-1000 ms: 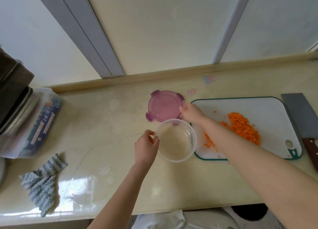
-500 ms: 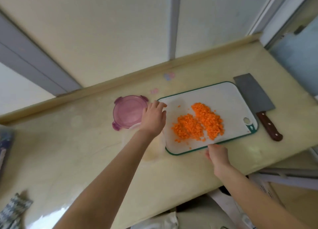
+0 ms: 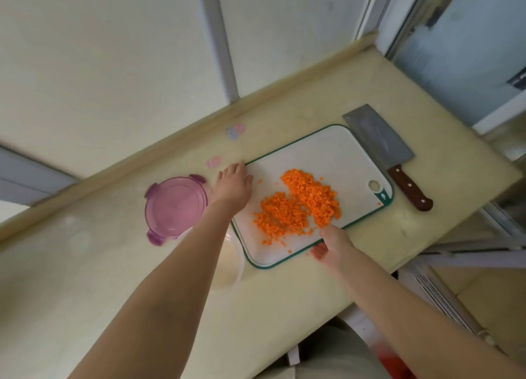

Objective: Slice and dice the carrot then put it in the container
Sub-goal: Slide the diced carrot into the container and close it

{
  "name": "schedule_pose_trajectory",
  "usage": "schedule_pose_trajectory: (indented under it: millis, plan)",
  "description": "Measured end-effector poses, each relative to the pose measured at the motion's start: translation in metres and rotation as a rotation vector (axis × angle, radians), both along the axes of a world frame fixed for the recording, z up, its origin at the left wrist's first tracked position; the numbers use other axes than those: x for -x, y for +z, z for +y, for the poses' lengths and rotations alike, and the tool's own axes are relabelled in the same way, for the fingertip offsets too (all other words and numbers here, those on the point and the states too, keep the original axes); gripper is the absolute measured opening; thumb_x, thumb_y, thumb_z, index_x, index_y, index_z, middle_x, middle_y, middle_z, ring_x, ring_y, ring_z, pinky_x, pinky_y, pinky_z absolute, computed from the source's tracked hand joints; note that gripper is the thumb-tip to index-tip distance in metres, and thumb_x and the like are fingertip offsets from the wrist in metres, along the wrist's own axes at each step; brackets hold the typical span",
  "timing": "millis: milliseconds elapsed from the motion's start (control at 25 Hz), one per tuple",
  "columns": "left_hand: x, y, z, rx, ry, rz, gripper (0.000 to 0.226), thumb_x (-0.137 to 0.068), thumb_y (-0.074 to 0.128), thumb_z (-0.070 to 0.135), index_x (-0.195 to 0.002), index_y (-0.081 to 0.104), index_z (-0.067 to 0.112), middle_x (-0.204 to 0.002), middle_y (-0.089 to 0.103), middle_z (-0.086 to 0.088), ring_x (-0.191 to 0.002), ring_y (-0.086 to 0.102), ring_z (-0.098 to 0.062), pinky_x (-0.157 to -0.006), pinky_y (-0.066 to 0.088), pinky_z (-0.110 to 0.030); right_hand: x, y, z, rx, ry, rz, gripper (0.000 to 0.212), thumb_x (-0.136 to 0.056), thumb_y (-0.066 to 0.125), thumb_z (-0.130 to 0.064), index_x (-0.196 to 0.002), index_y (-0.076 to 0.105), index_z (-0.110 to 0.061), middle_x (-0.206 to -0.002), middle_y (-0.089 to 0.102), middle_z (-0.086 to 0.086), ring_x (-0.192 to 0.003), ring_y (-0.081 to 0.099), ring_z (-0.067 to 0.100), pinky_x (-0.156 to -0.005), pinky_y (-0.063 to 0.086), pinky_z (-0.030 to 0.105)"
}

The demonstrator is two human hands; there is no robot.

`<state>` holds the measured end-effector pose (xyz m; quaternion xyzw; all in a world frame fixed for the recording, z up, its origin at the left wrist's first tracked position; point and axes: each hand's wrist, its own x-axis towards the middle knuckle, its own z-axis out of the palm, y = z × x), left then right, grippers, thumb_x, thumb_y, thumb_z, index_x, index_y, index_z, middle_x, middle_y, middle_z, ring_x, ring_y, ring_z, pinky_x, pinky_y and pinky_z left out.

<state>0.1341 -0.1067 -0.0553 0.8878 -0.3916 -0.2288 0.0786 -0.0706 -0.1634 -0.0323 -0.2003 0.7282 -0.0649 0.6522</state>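
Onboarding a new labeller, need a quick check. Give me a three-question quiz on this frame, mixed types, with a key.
1. True or false: the cleaver lies unheld.
2. Where is the diced carrot? A) on the purple lid B) on the cutting board C) on the cleaver blade
3. Which thing does the left forearm partly hide?

Key: 1 true; 2 B; 3 the container.
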Motion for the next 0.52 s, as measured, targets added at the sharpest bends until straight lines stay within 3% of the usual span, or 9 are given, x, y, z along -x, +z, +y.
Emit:
schedule_pose_trajectory:
  millis: [200, 240, 280, 360, 440, 520]
  plan:
    - [-0.008, 0.012, -0.02, -0.079, 0.091, 0.042, 0.046, -0.099, 0.027, 0.038, -0.135, 0.045, 0.014, -0.135, 0.038, -0.018, -0.129, 0.031, -0.034, -0.106, 0.023, -0.043, 0.006, -0.001, 0.002, -0.081, -0.111, 0.008, 0.01, -0.099, 0.034, -0.005, -0.101, 0.044, -0.007, -0.077, 0.038, 0.008, -0.063, 0.039, 0.018, -0.071, 0.044, 0.032]
    - [-0.011, 0.014, -0.021, -0.082, 0.11, 0.062, 0.046, -0.099, 0.028, 0.04, -0.133, 0.048, 0.016, -0.134, 0.039, -0.018, -0.129, 0.031, -0.035, -0.106, 0.022, -0.044, 0.009, -0.002, 0.003, -0.089, -0.133, 0.008, 0.011, -0.1, 0.034, -0.005, -0.104, 0.043, -0.008, -0.077, 0.038, 0.007, -0.063, 0.039, 0.017, -0.08, 0.046, 0.033]
    - [-0.012, 0.015, -0.023, -0.068, 0.127, 0.086, 0.047, -0.099, 0.029, 0.042, -0.131, 0.051, 0.016, -0.133, 0.04, -0.018, -0.128, 0.032, -0.036, -0.106, 0.023, -0.045, 0.011, -0.004, 0.004, -0.093, -0.135, 0.002, 0.011, -0.1, 0.034, -0.004, -0.103, 0.044, -0.009, -0.077, 0.039, 0.006, -0.064, 0.039, 0.015, -0.088, 0.045, 0.033]
    - [-0.013, 0.017, -0.023, -0.031, 0.158, 0.116, 0.047, -0.098, 0.03, 0.042, -0.126, 0.055, 0.013, -0.129, 0.042, -0.017, -0.123, 0.038, -0.036, -0.102, 0.029, -0.043, 0.012, -0.005, 0.009, -0.074, -0.102, -0.016, 0.017, -0.099, 0.035, -0.001, -0.093, 0.048, -0.009, -0.08, 0.043, 0.007, -0.065, 0.042, 0.017, -0.083, 0.047, 0.032]
    - [-0.011, 0.02, -0.022, -0.028, 0.17, 0.091, 0.044, -0.099, 0.032, 0.038, -0.124, 0.056, 0.012, -0.127, 0.043, -0.016, -0.118, 0.041, -0.035, -0.098, 0.031, -0.041, 0.01, -0.006, 0.015, -0.006, -0.128, -0.034, 0.022, -0.097, 0.032, 0.004, -0.103, 0.051, -0.004, -0.095, 0.053, 0.014, -0.079, 0.051, 0.025, -0.082, 0.051, 0.036]
    - [-0.009, 0.023, -0.021, -0.012, 0.185, 0.063, 0.042, -0.098, 0.032, 0.035, -0.123, 0.057, 0.012, -0.127, 0.043, -0.015, -0.116, 0.043, -0.034, -0.097, 0.032, -0.04, 0.009, -0.005, 0.017, 0.099, -0.145, -0.063, 0.029, -0.098, 0.031, 0.006, -0.118, 0.051, -0.003, -0.105, 0.056, 0.015, -0.091, 0.052, 0.026, -0.095, 0.049, 0.044]
